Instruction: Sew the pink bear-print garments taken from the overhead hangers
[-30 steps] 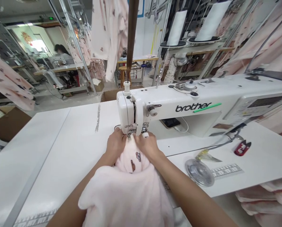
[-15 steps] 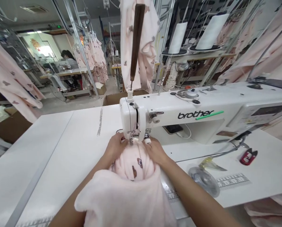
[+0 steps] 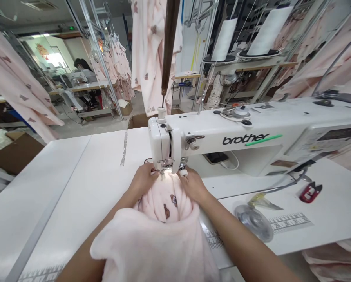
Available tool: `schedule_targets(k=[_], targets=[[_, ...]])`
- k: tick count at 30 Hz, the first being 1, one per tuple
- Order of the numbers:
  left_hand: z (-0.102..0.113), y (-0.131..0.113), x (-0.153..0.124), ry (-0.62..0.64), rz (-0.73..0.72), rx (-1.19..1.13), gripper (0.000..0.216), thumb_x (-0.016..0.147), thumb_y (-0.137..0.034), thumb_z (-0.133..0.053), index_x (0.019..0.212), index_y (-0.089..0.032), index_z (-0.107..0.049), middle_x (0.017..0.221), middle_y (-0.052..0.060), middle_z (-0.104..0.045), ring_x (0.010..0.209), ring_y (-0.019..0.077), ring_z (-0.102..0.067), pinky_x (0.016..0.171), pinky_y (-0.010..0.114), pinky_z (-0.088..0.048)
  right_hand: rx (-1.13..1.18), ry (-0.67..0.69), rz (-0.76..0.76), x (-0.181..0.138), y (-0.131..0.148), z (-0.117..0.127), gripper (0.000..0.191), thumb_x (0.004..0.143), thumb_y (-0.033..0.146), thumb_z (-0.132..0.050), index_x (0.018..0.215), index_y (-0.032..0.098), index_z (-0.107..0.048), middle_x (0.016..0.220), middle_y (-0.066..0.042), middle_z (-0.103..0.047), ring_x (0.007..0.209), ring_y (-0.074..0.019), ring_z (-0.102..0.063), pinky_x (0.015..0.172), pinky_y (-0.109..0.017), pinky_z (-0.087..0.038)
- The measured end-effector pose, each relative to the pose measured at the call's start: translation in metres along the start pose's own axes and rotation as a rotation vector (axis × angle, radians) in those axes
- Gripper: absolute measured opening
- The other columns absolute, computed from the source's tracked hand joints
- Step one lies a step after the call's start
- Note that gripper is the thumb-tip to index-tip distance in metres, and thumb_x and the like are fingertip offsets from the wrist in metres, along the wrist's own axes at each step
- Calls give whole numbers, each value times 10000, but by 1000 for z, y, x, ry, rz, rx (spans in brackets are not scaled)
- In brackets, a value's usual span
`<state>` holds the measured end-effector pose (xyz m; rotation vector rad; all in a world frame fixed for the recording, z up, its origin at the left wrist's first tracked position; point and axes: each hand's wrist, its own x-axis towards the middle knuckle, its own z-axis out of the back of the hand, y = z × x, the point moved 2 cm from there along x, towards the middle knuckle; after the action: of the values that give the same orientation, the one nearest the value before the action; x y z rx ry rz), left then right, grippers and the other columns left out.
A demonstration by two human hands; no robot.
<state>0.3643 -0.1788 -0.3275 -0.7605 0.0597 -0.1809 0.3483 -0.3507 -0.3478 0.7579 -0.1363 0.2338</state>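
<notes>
A soft pink garment [image 3: 154, 239] with small brown bear prints runs from the table's front edge up under the needle area of a white sewing machine [image 3: 205, 135]. My left hand [image 3: 143, 180] grips the cloth just left of the presser foot [image 3: 163, 172], its fingertips partly behind the machine head. On the other side, my right hand [image 3: 193, 184] holds the cloth close to the foot, its fingers partly covered by the machine's lower parts. Gathered folds lie between the two hands, and a lamp lights the cloth at the needle.
Right of my arm lie a clear round plastic case [image 3: 254, 222], a yellow-tipped tool [image 3: 263, 201] and red thread snips [image 3: 310, 192]. A phone [image 3: 215, 158] rests behind the machine arm. White thread cones [image 3: 225, 41] stand behind. A person [image 3: 84, 70] sits at a far table.
The pink garment hanging behind the machine has swung left. Light now shows at the needle. Both hands stay nearly in place with the cloth, and the view has shifted slightly.
</notes>
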Motion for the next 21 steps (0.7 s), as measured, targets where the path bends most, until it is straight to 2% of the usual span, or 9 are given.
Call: schedule_targets(k=[8, 16, 19, 21], targets=[[0, 3, 1, 38, 23, -15, 94, 689, -176, -484, 658, -162, -571, 720, 19, -637, 736, 192, -586, 622, 255, -383, 5, -1, -8, 1, 1, -1, 263, 815, 378, -196, 719, 224, -386, 699, -79, -588, 639, -226, -535, 590, -304, -381], [1, 3, 1, 79, 27, -43, 123, 681, -194, -475, 696, -161, -593, 724, 17, -629, 715, 188, -574, 609, 254, -379, 17, -2, -6, -1, -1, -2, 274, 832, 351, -218, 743, 215, -438, 696, -80, -601, 642, -226, -545, 593, -306, -392], [2, 2, 0, 96, 16, -55, 116, 667, -190, -469, 634, -152, -573, 668, 15, -615, 676, 184, -571, 583, 250, -372, 27, 0, 22, -1, -1, 0, 307, 847, 344, -211, 731, 208, -460, 696, -86, -611, 650, -227, -557, 597, -309, -405], [3, 2, 0, 98, -3, -69, 118, 665, -192, -477, 657, -149, -587, 700, 18, -631, 710, 182, -582, 609, 246, -386, 43, 14, 71, -1, 1, 2, 334, 855, 344, -208, 721, 205, -481, 697, -84, -625, 657, -222, -574, 606, -305, -421]])
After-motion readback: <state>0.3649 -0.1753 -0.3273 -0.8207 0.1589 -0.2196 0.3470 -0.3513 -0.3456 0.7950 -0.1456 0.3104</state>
